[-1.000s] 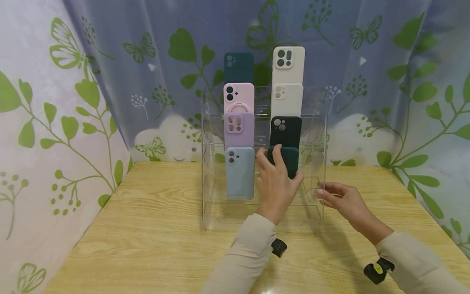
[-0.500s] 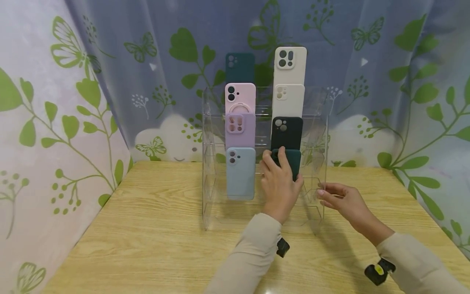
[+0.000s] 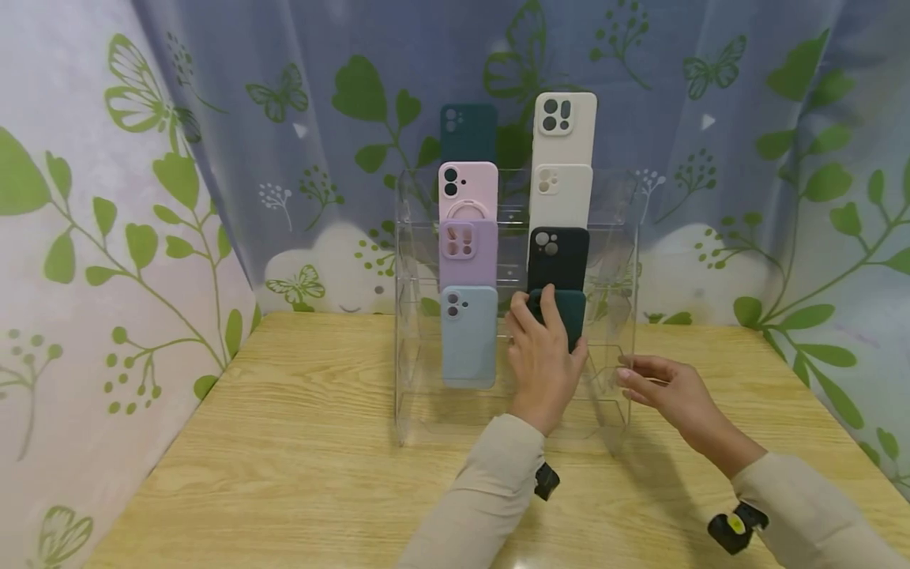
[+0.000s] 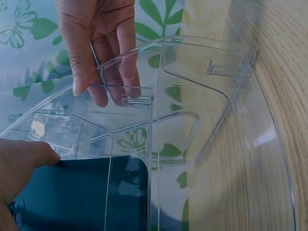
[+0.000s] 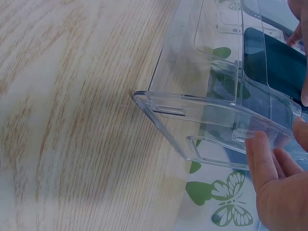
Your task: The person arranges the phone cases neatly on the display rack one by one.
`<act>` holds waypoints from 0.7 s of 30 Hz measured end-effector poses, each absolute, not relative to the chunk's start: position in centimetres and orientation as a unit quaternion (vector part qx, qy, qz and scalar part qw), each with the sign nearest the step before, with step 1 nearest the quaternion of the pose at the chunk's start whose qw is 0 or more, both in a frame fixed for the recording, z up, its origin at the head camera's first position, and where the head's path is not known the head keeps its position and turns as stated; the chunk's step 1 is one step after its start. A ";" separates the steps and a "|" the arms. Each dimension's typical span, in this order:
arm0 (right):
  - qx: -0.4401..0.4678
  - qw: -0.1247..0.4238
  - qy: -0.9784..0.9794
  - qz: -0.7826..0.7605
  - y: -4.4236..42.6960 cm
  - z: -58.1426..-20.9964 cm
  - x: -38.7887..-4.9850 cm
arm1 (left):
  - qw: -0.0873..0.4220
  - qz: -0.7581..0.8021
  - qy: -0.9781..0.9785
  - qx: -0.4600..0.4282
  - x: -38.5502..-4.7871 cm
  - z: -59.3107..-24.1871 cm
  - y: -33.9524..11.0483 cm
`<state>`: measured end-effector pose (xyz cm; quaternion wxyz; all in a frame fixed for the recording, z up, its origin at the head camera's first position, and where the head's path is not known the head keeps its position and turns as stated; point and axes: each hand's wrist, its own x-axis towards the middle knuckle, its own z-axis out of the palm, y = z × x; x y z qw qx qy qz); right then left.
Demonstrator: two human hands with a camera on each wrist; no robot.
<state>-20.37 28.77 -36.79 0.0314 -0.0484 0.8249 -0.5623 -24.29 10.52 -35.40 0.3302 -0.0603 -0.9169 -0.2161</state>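
A clear acrylic tiered stand [image 3: 512, 411] holds phone cases in two columns. My left hand [image 3: 543, 363] grips a dark green phone case [image 3: 574, 312] at the lowest tier of the right column, fingers over its left part and thumb at its right edge. In the left wrist view the green case [image 4: 79, 192] sits behind the stand's clear front lip. My right hand [image 3: 668, 395] pinches the edge of the stand's right side panel, thumb and fingers on opposite sides of it. Above the green case stands a black phone case [image 3: 558, 261].
Higher in the right column are two cream phone cases [image 3: 572, 146]. The left column has a light blue case [image 3: 469, 340], a purple case [image 3: 483, 261], a pink case [image 3: 479, 178] and a dark green one [image 3: 469, 134]. The wooden table [image 3: 284, 474] meets a patterned curtain [image 3: 320, 118].
My left hand and the green phone case shifted slightly right and down during the first half second, then stayed nearly still. The right hand keeps its place on the stand.
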 end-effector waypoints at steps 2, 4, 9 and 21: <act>-0.048 0.031 0.824 -0.564 28.8 -36.8 -20.4 | 0.336 -0.216 -0.915 -0.062 -24.3 -35.4 10.5; -0.047 0.031 0.823 -0.565 28.8 -36.8 -20.4 | 0.334 -0.218 -0.915 -0.063 -24.3 -35.4 10.5; -0.045 0.029 0.825 -0.563 28.8 -36.9 -20.3 | 0.327 -0.224 -0.916 -0.065 -24.2 -35.4 10.5; -0.048 0.024 0.826 -0.561 28.6 -36.8 -20.3 | 0.326 -0.235 -0.912 -0.080 -23.9 -35.2 10.0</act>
